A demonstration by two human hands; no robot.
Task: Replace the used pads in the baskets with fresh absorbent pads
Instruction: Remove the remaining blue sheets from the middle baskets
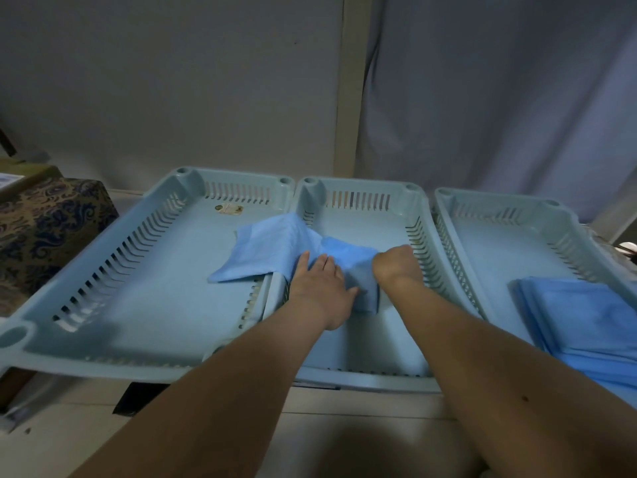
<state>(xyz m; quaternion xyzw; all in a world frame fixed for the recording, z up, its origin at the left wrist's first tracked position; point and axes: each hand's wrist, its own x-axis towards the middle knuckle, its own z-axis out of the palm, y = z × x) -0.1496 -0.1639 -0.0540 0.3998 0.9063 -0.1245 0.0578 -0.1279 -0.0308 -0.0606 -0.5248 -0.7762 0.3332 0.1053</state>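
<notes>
Spreading a blue pad point(275, 248) in the middle basket point(358, 188), the person is pressing the flat, open left hand point(319, 288) on it to pin it, while the right hand point(396, 267) is gripping a bunched fold, probably to tug it open. One flap is draping over the wall into the left basket point(103, 236); a stack point(582, 319) is waiting in the right basket point(499, 201), probably the fresh supply.

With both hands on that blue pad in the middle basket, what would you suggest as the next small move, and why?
Probably draw the blue pad rightward, fully into the middle basket. Part of it drapes over the wall into the left basket, while the left hand presses it flat and the right hand grips its bunched part.
</notes>
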